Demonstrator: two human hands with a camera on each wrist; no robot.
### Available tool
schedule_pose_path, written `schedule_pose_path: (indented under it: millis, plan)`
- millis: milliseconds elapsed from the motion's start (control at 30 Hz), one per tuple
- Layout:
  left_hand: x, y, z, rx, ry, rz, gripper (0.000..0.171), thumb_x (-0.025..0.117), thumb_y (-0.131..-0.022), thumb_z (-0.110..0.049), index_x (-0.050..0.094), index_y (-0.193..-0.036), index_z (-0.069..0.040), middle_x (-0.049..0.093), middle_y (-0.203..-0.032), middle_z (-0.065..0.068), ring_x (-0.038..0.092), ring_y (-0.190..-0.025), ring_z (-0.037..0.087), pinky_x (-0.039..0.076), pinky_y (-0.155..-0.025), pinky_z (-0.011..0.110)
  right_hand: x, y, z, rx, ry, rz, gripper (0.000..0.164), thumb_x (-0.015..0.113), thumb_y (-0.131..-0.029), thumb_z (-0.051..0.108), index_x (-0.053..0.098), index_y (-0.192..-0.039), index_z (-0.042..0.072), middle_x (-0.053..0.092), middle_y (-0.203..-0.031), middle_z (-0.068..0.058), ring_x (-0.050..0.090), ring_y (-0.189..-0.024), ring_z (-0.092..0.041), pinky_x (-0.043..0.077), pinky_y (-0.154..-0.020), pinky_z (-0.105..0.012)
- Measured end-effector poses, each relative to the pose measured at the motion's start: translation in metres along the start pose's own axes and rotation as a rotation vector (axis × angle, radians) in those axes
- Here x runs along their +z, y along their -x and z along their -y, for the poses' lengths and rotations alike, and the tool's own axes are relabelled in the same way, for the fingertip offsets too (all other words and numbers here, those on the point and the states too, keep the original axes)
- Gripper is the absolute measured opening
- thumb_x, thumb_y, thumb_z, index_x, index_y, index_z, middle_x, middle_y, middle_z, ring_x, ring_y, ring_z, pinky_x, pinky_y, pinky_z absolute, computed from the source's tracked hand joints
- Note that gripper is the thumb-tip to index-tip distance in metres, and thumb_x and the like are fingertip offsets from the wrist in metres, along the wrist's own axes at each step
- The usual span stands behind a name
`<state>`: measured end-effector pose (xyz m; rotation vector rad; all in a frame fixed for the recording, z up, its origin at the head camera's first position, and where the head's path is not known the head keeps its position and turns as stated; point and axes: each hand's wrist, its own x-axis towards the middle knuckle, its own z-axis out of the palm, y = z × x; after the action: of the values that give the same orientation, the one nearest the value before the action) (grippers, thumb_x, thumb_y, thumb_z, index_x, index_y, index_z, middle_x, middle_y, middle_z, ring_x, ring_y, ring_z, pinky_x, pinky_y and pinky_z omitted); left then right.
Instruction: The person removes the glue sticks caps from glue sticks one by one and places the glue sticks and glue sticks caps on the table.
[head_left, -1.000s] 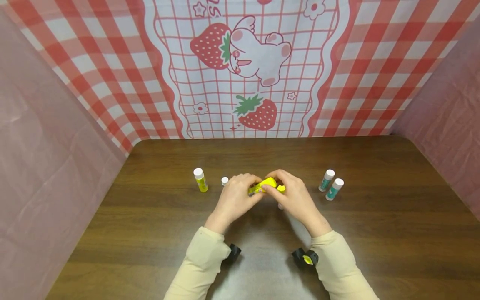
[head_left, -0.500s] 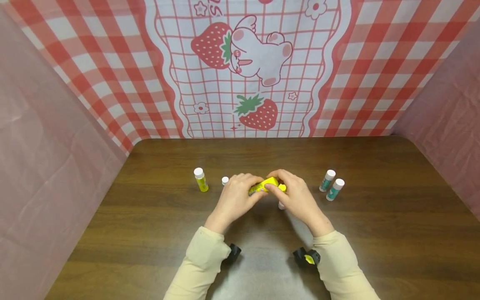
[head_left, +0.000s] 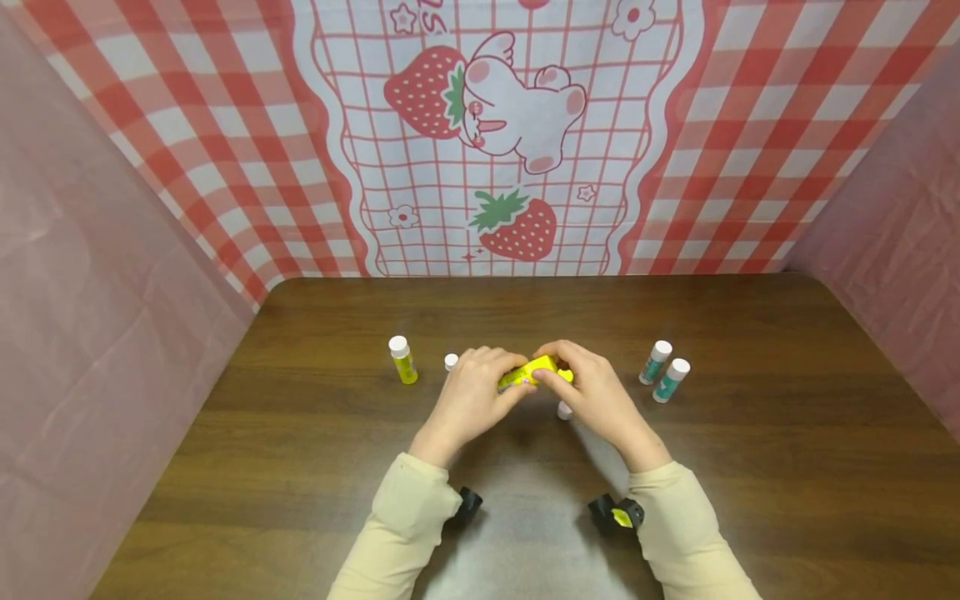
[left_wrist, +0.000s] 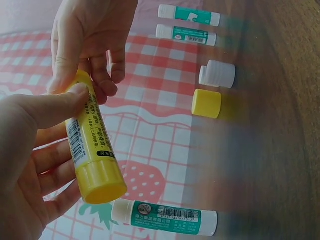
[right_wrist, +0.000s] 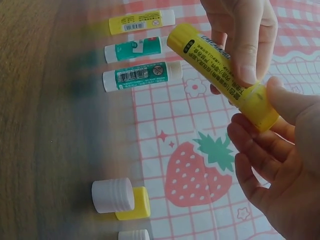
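The yellow glue stick [head_left: 528, 371] is held above the middle of the brown wooden table [head_left: 750, 467], level between both hands and not touching the tabletop. The left hand [head_left: 472, 396] wraps its fingers round the barrel, the thumb pressed on the printed label, as the left wrist view shows [left_wrist: 92, 150]. The right hand [head_left: 592, 396] pinches the other end, thumb and fingertips curled round the end section of the stick [right_wrist: 225, 70]; whether that section is a cap or the twist base cannot be told from these views. So both hands are closed narrowly round the same stick, neither spread wide. Just under the right hand, a small white cap [head_left: 563, 410] stands on the table. In the wrist views a loose yellow cap [left_wrist: 206, 103] and a ribbed white cap [left_wrist: 217, 74] sit side by side on the wood. Left of the hands stands a small yellow glue stick [head_left: 402, 359] with a white cap, and between it and the left hand another white cap [head_left: 450, 362]. To the right, 2 teal glue sticks [head_left: 663, 371] with white caps stand close together, well apart from the hands. Behind the table hangs a red checked cloth with strawberries [head_left: 517, 225].
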<state>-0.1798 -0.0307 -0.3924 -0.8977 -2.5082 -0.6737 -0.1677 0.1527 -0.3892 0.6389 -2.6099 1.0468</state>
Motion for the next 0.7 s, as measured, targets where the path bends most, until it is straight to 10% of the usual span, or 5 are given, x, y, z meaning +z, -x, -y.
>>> schedule_pose_path:
  millis: [700]
  plan:
    - [-0.0060, -0.0001, 0.0013, 0.022, 0.014, -0.006, 0.029, 0.070, -0.078, -0.035, 0.068, -0.099, -0.015, 0.067, -0.090, -0.005, 0.058, -0.081, 0.011, 0.043, -0.075, 0.029, -0.0032, 0.0004, -0.0018, -0.043, -0.073, -0.002, 0.027, 0.067, -0.081, 0.022, 0.059, -0.104, 0.011, 0.061, -0.093, 0.003, 0.053, -0.077, -0.011, 0.049, -0.067, -0.035]
